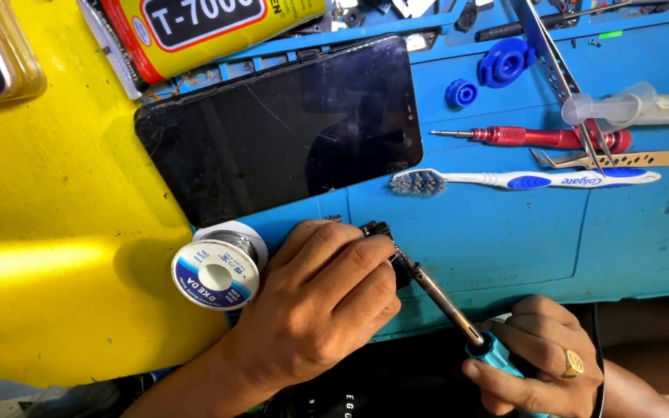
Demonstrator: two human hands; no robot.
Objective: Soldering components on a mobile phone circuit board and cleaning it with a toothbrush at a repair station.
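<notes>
My left hand (320, 298) pinches a small black part (385, 236) against the blue work mat (505, 240), near the mat's front edge. A soldering iron (447, 306) with a teal handle is gripped in my right hand (540, 360), and its metal tip touches the black part. Just left of my left hand lies a spool of solder wire (217, 267). Behind my hands a black smartphone (284, 128) lies screen up, tilted across the mat's left edge.
Along the right of the mat lie a white-and-blue toothbrush (520, 180), a red screwdriver (543, 138), tweezers (563, 77), a metal pry tool (629, 159) and blue caps (505, 62). A yellow glue tube (203, 27) lies at the back. The surface at left is yellow (48, 232).
</notes>
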